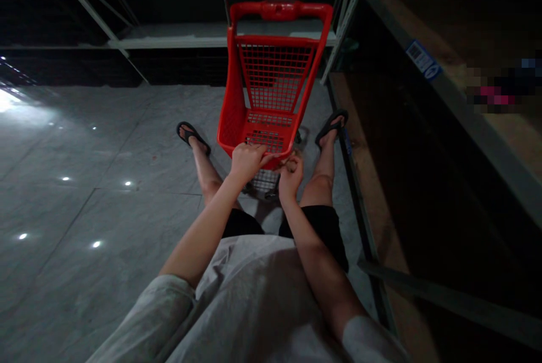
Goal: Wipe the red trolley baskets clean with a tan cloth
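A red plastic shopping cart with a grid basket and a handle at the far end stands on the floor between my feet. My left hand is curled over the near lower rim of the red basket, gripping it. My right hand is closed just below that rim, beside the left hand, pinching something small that I cannot make out. Under the basket a wire rack shows between my hands.
Grey marble floor with light reflections spreads to the left. Metal shelving with wooden boards runs along the right, close to my right foot. More white shelves stand behind the cart. I wear sandals and dark shorts.
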`<state>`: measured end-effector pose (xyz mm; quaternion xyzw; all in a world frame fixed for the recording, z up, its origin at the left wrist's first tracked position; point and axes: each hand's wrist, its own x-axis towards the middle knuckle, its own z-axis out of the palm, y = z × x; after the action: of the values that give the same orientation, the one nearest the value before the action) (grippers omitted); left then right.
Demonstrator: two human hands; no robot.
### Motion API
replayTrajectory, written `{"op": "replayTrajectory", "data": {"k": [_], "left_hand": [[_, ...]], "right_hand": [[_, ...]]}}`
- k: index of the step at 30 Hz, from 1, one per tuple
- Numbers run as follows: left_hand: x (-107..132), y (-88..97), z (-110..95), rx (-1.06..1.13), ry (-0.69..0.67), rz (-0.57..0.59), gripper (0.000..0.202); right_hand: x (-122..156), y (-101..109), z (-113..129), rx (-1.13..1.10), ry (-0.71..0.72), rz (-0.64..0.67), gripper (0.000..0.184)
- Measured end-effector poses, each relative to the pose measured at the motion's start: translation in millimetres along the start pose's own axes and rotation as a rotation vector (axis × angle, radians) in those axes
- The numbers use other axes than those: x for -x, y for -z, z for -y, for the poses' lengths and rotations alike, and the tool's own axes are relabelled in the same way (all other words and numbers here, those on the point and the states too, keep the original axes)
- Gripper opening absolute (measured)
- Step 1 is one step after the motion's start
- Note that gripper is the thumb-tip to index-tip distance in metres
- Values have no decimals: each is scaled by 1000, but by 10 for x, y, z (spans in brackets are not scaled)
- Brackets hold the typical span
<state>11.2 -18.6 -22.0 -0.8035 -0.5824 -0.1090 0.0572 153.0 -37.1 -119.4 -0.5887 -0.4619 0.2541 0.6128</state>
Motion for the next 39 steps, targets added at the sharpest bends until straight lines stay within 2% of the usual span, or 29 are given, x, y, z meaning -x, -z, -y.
{"op": "replayTrajectory", "data": {"k": [2,4,6,9,11,13,17,20,22,25,27,29,34,36,39], "left_hand": [[-36,-19,-79,-9,12,-2,53],[-69,-31,-170,-8,18,-8,51],[-93,-22,-248,12,17,-16,49],[-102,45,-234,81,-78,5,43],[-93,120,-79,116,-179,40,38],[-78,195,177,99,-211,60,38],[-39,251,666,5,-175,111,44],[-2,189,756,-35,-139,109,47],[22,141,694,-42,-88,62,47],[43,113,532,-23,-34,3,48],[45,122,413,-26,-14,-17,49],[42,133,285,-44,-10,-20,49],[22,119,-41,-16,-39,4,39],[11,121,-121,23,-97,20,36],[-22,166,-128,90,-248,37,33]], "right_hand": [[-202,36,157,-46,66,-94,25],[-319,78,214,-54,139,-131,23],[-297,106,122,-32,125,-111,25],[-137,111,-176,-12,-40,-22,30],[-104,102,-303,-15,-115,36,33],[-196,90,-269,-40,-99,27,34],[-503,52,120,-75,123,-131,27],[-456,-17,244,-25,225,-155,23],[-259,-84,141,23,169,-94,19],[56,-184,-103,85,-10,75,10],[143,-222,-159,95,-67,135,7],[98,-218,-74,76,-37,92,11],[-209,-55,272,27,198,-133,19],[-229,17,227,10,210,-154,22],[-145,88,-45,-15,104,-126,28]]}}
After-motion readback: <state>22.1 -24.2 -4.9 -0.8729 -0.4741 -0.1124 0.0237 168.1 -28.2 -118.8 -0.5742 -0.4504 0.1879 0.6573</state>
